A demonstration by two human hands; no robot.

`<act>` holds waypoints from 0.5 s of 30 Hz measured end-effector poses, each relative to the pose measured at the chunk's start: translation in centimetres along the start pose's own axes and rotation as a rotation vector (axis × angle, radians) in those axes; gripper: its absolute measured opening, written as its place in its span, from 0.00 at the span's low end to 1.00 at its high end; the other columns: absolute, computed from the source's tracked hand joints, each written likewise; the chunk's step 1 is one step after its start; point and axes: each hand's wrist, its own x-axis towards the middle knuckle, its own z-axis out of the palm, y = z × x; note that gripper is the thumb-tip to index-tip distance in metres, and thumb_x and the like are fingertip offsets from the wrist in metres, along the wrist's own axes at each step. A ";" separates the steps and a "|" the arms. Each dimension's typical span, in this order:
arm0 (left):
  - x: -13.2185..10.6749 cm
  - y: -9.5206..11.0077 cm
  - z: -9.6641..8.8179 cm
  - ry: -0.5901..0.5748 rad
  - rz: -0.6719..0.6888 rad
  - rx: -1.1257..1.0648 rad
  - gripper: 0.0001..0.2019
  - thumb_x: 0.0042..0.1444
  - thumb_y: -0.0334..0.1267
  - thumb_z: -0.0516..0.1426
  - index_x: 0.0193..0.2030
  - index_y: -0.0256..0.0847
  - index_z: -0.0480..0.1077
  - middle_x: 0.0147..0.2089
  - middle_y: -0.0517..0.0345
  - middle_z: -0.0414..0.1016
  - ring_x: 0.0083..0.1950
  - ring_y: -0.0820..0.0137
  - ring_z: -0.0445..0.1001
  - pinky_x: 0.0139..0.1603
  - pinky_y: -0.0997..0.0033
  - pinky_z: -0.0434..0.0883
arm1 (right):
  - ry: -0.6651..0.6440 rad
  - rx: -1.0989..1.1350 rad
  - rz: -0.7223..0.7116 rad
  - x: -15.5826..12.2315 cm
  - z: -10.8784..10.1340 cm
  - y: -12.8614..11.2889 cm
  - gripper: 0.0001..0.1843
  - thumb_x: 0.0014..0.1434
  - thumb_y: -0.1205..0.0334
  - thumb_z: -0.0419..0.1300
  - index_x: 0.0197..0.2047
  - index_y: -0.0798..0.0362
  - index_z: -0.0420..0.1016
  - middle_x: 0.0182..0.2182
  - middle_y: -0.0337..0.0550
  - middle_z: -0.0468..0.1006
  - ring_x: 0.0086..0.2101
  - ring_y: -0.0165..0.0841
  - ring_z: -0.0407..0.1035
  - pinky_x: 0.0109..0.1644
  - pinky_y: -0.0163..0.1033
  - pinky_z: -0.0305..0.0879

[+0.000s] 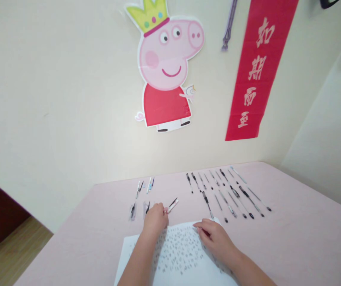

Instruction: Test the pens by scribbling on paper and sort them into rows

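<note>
My left hand [156,219] is closed at the pink end of a white pen [173,205], which sticks out to the right of the fingers. A thin dark stick lies along the pen. Under both forearms is a white sheet of paper [185,254] covered with rows of handwritten characters. On the sheet's upper right part rests my right hand [215,238], its fingers loosely bent and slightly apart, with nothing visible in them. A black-gripped pen [208,204] lies just beyond the right fingertips. Next to the left hand is a small clear packet [145,208], partly hidden.
Several pens and refills [233,191] lie in two rows at the right of the pink table [78,238]. At the back left are white and blue pens [150,185] and another clear packet [132,211]. Behind stands a wall with a pig cutout [167,103] and a red banner [256,75].
</note>
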 end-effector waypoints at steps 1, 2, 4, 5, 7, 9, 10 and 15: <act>0.0 0.0 -0.1 -0.002 -0.003 -0.006 0.08 0.57 0.37 0.50 0.36 0.38 0.68 0.40 0.47 0.74 0.43 0.62 0.73 0.41 0.67 0.63 | -0.001 0.001 -0.001 0.0 0.0 0.0 0.17 0.62 0.58 0.48 0.41 0.52 0.78 0.30 0.44 0.75 0.33 0.35 0.69 0.40 0.38 0.63; 0.0 0.0 -0.2 -0.003 -0.006 -0.016 0.08 0.57 0.37 0.50 0.35 0.38 0.69 0.40 0.46 0.74 0.43 0.62 0.73 0.41 0.67 0.62 | -0.001 0.001 -0.001 0.0 0.0 0.0 0.17 0.62 0.58 0.48 0.41 0.52 0.78 0.30 0.45 0.75 0.33 0.35 0.69 0.40 0.38 0.63; 0.0 0.0 -0.4 -0.002 -0.010 -0.055 0.07 0.56 0.37 0.51 0.33 0.38 0.69 0.39 0.46 0.74 0.43 0.61 0.72 0.41 0.66 0.62 | 0.001 -0.002 -0.002 0.0 0.0 0.0 0.17 0.62 0.58 0.48 0.41 0.52 0.78 0.30 0.45 0.75 0.33 0.35 0.69 0.40 0.39 0.63; 0.0 -0.1 -0.5 0.000 -0.013 -0.084 0.07 0.56 0.37 0.52 0.32 0.38 0.68 0.39 0.47 0.74 0.42 0.61 0.72 0.41 0.66 0.62 | 0.002 -0.004 -0.002 0.0 0.0 0.1 0.17 0.62 0.59 0.49 0.40 0.52 0.78 0.30 0.45 0.75 0.32 0.35 0.69 0.40 0.39 0.62; 0.2 0.0 -0.7 0.004 -0.018 -0.161 0.05 0.54 0.35 0.53 0.30 0.38 0.67 0.37 0.49 0.73 0.41 0.63 0.71 0.40 0.67 0.61 | 0.004 -0.008 0.001 0.0 0.0 0.1 0.16 0.62 0.59 0.49 0.40 0.52 0.78 0.29 0.44 0.75 0.32 0.35 0.69 0.39 0.39 0.62; 0.4 0.2 -0.8 -0.002 -0.020 -0.265 0.05 0.53 0.34 0.53 0.27 0.39 0.65 0.32 0.53 0.71 0.38 0.66 0.70 0.37 0.70 0.61 | 0.004 -0.007 -0.001 0.0 0.0 0.0 0.16 0.62 0.59 0.49 0.40 0.52 0.78 0.29 0.44 0.75 0.32 0.35 0.69 0.39 0.39 0.63; 0.4 0.4 -0.8 -0.014 -0.016 -0.327 0.06 0.54 0.34 0.52 0.27 0.39 0.64 0.30 0.56 0.70 0.36 0.68 0.70 0.35 0.71 0.61 | 0.008 -0.006 -0.005 0.0 0.0 -0.1 0.16 0.62 0.60 0.49 0.41 0.52 0.78 0.29 0.44 0.74 0.32 0.35 0.69 0.39 0.39 0.63; -0.3 2.2 -0.2 -0.174 0.035 -0.642 0.11 0.56 0.45 0.50 0.29 0.40 0.63 0.20 0.68 0.58 0.22 0.76 0.61 0.26 0.76 0.60 | 0.068 0.015 -0.035 0.0 -0.1 -0.4 0.21 0.62 0.61 0.48 0.57 0.51 0.68 0.34 0.45 0.74 0.31 0.33 0.67 0.37 0.39 0.65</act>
